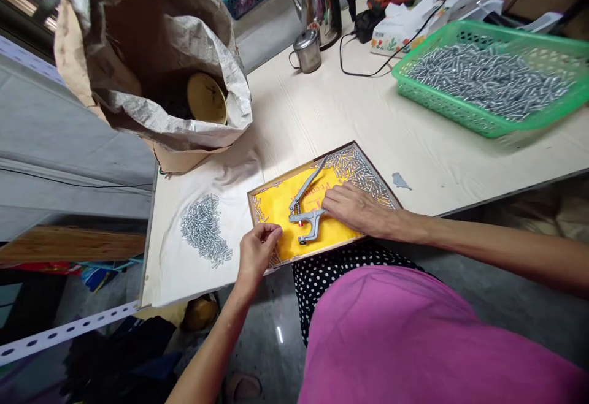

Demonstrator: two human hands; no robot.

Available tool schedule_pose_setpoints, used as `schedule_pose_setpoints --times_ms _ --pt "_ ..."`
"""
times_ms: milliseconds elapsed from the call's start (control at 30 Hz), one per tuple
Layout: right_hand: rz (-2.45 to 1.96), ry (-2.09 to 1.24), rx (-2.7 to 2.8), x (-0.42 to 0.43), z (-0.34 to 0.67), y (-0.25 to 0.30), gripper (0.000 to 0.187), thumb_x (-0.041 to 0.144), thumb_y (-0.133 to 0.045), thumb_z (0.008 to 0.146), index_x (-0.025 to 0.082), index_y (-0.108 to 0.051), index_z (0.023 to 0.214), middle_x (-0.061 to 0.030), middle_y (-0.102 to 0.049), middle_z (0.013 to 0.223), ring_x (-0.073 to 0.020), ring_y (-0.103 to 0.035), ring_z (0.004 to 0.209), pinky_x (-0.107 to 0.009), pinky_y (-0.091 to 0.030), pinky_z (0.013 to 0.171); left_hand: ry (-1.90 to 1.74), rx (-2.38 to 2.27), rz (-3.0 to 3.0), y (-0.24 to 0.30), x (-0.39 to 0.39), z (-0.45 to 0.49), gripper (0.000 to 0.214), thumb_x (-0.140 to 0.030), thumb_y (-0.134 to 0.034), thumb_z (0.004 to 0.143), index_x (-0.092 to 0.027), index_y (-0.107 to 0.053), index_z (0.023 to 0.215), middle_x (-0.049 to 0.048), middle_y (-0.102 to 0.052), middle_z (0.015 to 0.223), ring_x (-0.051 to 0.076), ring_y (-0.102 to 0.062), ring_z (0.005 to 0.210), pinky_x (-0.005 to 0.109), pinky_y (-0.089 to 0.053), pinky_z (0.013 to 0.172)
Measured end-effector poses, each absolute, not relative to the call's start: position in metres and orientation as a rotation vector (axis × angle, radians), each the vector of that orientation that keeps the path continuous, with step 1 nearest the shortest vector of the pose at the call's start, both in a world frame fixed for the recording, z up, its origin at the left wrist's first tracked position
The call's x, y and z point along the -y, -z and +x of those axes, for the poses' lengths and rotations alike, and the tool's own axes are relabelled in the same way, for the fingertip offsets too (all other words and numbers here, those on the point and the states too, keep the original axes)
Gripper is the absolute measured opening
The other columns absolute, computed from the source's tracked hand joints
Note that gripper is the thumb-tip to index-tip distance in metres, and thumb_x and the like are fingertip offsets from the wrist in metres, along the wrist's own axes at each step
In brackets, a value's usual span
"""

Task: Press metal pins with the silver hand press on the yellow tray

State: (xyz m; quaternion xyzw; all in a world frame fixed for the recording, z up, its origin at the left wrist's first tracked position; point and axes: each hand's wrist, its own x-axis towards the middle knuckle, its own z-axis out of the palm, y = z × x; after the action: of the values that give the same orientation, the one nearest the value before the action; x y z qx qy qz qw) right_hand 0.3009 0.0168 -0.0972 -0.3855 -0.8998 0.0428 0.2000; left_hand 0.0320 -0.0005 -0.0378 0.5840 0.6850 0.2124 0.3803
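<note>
A shallow tray (pixel 285 183) with a yellow lining lies at the table's front edge. In it are grey hand-press pliers (pixel 313 220) with a spring and a red part near the jaw; one handle points up and away, spread from the other. My right hand (pixel 352 208) is closed round the nearer handle, its fingers partly hidden. My left hand (pixel 260 247) is over the tray's left edge, thumb and forefinger pinched together; anything between them is too small to make out. Small metal pins (pixel 352 168) crowd the tray's far right corner, with a few along its left side.
A pile of metal pins (pixel 205 229) lies on white cloth at left. A green basket (pixel 460 110) of pins stands at right. Behind are an open paper sack (pixel 193 152), a metal mug (pixel 307 54), a kettle (pixel 322 11) and a black cable (pixel 368 75).
</note>
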Motion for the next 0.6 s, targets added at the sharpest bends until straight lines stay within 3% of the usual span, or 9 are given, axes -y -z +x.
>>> schedule_pose_setpoints --times_ms 233,600 --pt "-1.059 -0.231 2.686 -0.021 0.275 0.104 0.018 0.015 -0.044 0.101 0.017 -0.062 0.097 -0.0060 -0.064 0.092 -0.0211 -0.047 0.087 -0.035 -0.026 0.076 -0.617 -1.704 1.095 0.061 0.010 0.055 0.043 -0.053 -0.077 0.062 -0.014 -0.068 0.077 -0.0041 -0.057 0.053 0.008 -0.045 0.043 0.021 -0.035 0.041" --pt "-1.097 -0.250 2.702 -0.019 0.274 0.105 0.014 0.016 -0.048 0.100 0.017 -0.061 0.096 -0.0063 -0.065 0.093 -0.0215 -0.047 0.087 -0.035 -0.024 0.075 -0.462 -1.735 1.163 0.064 0.009 0.050 0.039 -0.052 -0.074 0.064 -0.014 -0.067 0.070 -0.0033 -0.055 0.049 0.008 -0.043 0.040 0.021 -0.031 0.041"
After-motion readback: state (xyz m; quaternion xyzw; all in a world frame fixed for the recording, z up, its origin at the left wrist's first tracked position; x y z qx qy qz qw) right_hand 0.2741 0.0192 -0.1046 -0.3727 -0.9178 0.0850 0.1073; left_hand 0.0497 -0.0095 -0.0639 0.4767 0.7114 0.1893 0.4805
